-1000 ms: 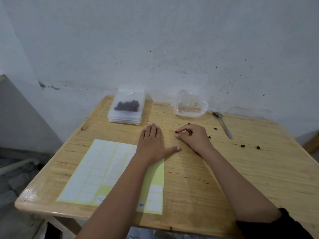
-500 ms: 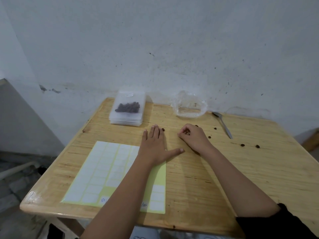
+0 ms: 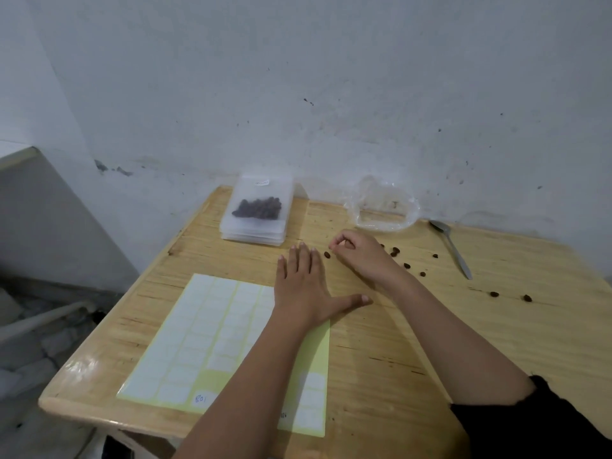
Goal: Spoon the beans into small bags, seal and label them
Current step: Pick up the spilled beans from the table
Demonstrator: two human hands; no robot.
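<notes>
My left hand (image 3: 304,286) lies flat on the wooden table (image 3: 430,342), fingers straight, its heel on the corner of the label sheet (image 3: 212,332). My right hand (image 3: 361,256) rests just to its right, index fingertip curled against the thumb; no bean shows between them. One dark bean (image 3: 327,255) lies between the two hands. Several loose beans (image 3: 395,250) are scattered to the right of my right hand. A small bag of beans (image 3: 260,208) lies on a stack of flat clear bags at the back. The spoon (image 3: 452,246) lies at the back right.
A crumpled clear plastic bag (image 3: 384,210) sits open against the wall behind my right hand. Two more beans (image 3: 494,294) lie further right. The table's left and front edges drop to the floor. The wall stands directly behind the table.
A bean that lay at my right fingertips has moved left to beside my left hand. My right hand has shifted slightly back with its index finger curled in. The left hand has stayed put.
</notes>
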